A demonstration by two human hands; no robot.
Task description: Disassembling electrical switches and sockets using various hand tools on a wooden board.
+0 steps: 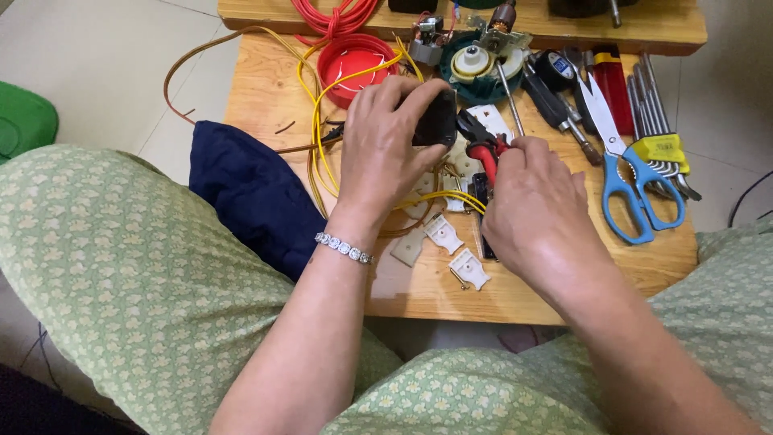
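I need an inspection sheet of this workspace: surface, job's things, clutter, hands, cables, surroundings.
Surface: low wooden table, crowded.
Job's things: small black box-shaped part; red-handled pliers at it.
Clutter: blue-handled scissors, hex keys in yellow holder, white plastic plates, red round lid, dark blue cloth.
Hands: left hand holds the black part; right hand grips the pliers.
Cables: yellow wires, red wire coil.
Surroundings: pale tiled floor, green object.

Bright, even, diffuse light; soft faint shadows; sharp focus; no glare; mild edge distortion.
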